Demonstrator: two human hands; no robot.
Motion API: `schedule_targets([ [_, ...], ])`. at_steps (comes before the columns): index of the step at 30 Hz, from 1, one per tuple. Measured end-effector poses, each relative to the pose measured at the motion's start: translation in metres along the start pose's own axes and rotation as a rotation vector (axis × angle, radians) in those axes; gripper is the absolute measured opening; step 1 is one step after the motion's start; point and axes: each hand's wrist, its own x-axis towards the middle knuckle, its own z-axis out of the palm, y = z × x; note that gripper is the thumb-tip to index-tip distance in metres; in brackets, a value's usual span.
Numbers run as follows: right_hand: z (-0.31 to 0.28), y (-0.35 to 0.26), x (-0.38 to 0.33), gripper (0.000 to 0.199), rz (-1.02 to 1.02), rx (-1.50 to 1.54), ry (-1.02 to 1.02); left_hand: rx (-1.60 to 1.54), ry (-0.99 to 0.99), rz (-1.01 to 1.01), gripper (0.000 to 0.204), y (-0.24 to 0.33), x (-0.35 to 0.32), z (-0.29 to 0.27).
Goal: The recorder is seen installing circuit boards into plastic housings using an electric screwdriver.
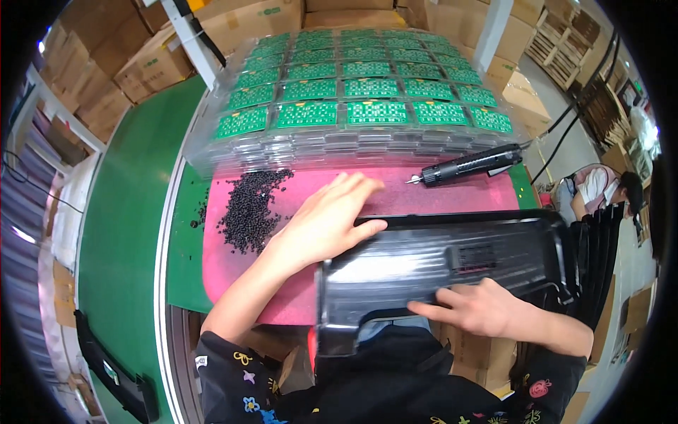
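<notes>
- Head view: a long black plastic housing [438, 268] lies crosswise at the near edge of the pink mat [233, 268], long axis left to right.
- The left hand [325, 222] rests released, fingers spread, on its far left corner.
- The right hand [473, 307] presses flat, unclenched, on its near edge.
- An electric screwdriver [466, 166] lies just beyond, nearer the right hand.

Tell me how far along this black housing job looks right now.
Done: nothing shows as fitted. In hand: the left hand rests on the long glossy black plastic housing and the right hand presses its near face. Left: the black electric screwdriver, heap of small black screws and trays of green circuit boards lie untouched.
</notes>
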Motion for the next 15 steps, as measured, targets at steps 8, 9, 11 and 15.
schedule_targets([
  [8,-0.064,0.13,0.132,0.036,0.082,-0.122,0.628,0.022,-0.233,-0.214,0.025,-0.028,-0.018,-0.003],
  [9,-0.065,0.149,0.145,0.044,0.102,-0.102,0.611,0.001,-0.225,-0.243,0.026,-0.029,-0.017,-0.003],
  [11,-0.067,0.168,0.169,0.055,0.153,-0.031,0.52,-0.028,-0.23,-0.263,0.026,-0.032,-0.018,-0.005],
  [15,-0.087,0.162,0.19,0.082,0.453,0.346,0.149,-0.062,-0.204,-0.186,0.024,-0.037,-0.022,-0.004],
])
